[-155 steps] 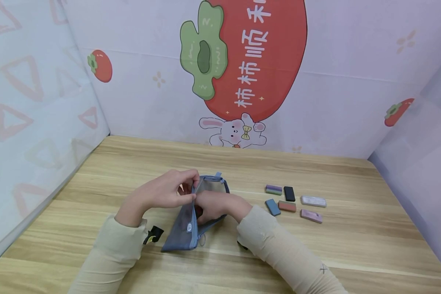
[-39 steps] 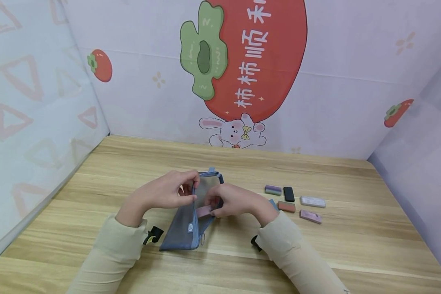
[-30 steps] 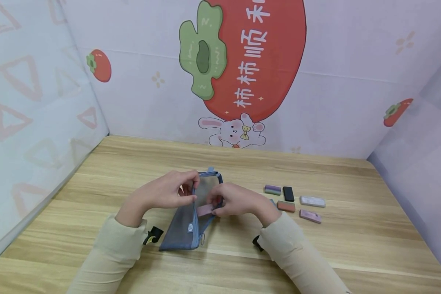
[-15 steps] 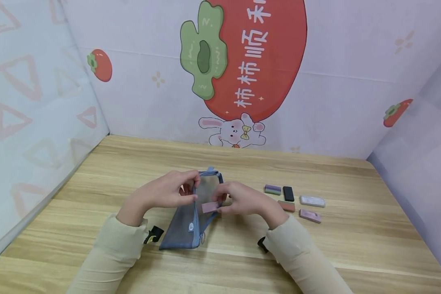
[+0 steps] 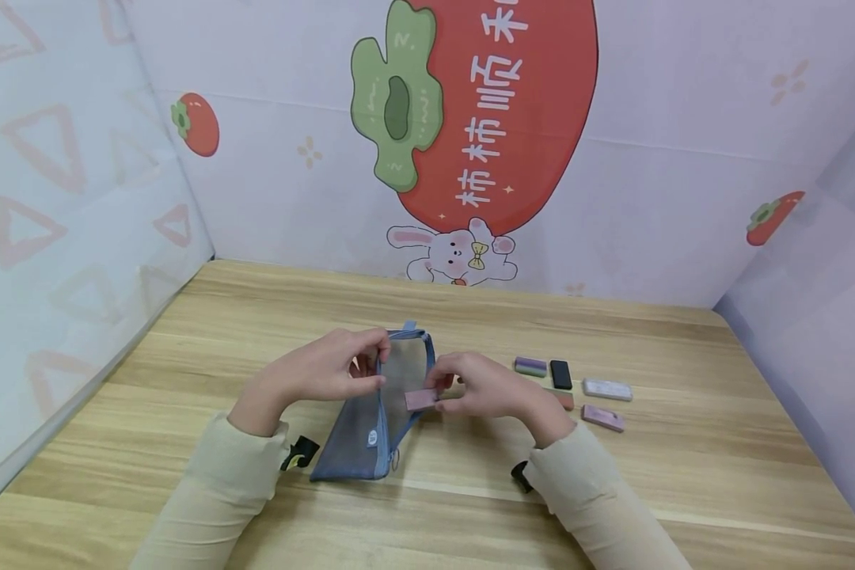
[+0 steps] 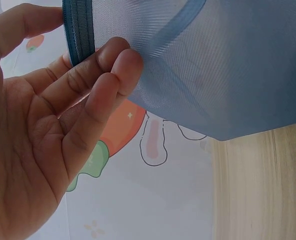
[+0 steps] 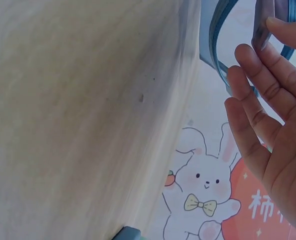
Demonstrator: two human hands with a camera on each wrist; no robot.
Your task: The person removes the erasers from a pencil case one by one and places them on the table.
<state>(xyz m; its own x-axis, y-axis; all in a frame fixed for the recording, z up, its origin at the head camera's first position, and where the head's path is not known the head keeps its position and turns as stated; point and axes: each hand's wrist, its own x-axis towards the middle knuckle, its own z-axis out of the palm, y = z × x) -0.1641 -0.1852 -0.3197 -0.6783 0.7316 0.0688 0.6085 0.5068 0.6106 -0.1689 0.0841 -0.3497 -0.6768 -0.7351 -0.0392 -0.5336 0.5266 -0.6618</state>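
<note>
My left hand point(image 5: 331, 368) pinches the zipped edge of a blue mesh zip pouch point(image 5: 349, 451), holding its mouth wide. In the left wrist view, the pouch's see-through mesh point(image 6: 228, 65) spreads beyond the fingers. My right hand point(image 5: 484, 388) pinches a small flat pink block point(image 5: 419, 399), eraser-like in shape, between thumb and fingers at the right side of the pouch mouth. The block overlaps the far zip edge in the head view. In the right wrist view, the pink block point(image 7: 263, 25) shows at the thumb tip, with the other fingers stretched out.
Right of the right hand lie a purple-green striped block point(image 5: 530, 366), a black block point(image 5: 560, 374), a partly covered orange-brown block point(image 5: 564, 398), a whitish block point(image 5: 608, 389) and a pinkish-purple block point(image 5: 603, 418). Printed cloth walls point(image 5: 648, 198) enclose the wooden table point(image 5: 427, 522).
My right hand, first deep inside the pouch, has drawn back to the right and brought the pink block up to the mouth. It now hides the blue block. My left hand keeps its place.
</note>
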